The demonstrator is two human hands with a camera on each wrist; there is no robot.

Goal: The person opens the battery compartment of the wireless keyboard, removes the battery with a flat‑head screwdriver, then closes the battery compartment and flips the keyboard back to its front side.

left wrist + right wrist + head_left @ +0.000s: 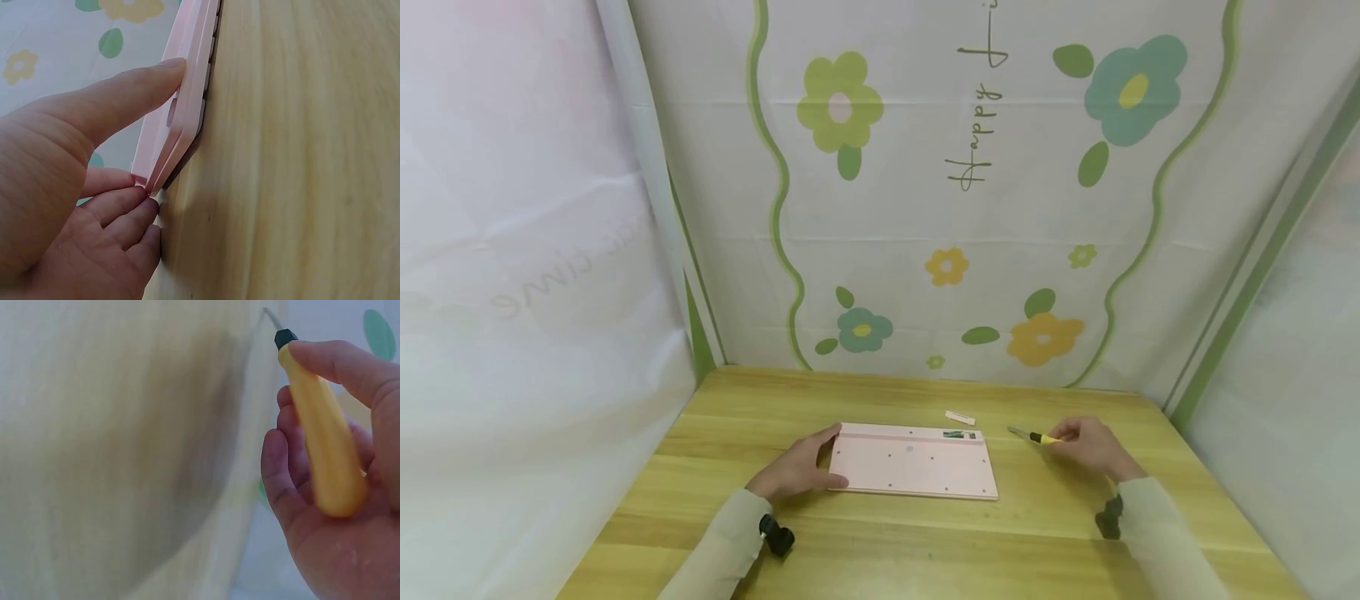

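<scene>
your left hand (pixel 797 471) pinches the left edge of the pink keyboard (pixel 913 471) lying face down at lower centre, its length running toward your right hand (pixel 1093 448), fingers curled round the screwdriver (pixel 1033 436).

A keyboard (pixel 913 466) is laid face down on the surface (pixel 880 542). The left hand (pixel 799 468) is placed at its left end, a screwdriver (pixel 1034 436) is held to its right, and a small strip (pixel 960 417) is found behind it.
</scene>
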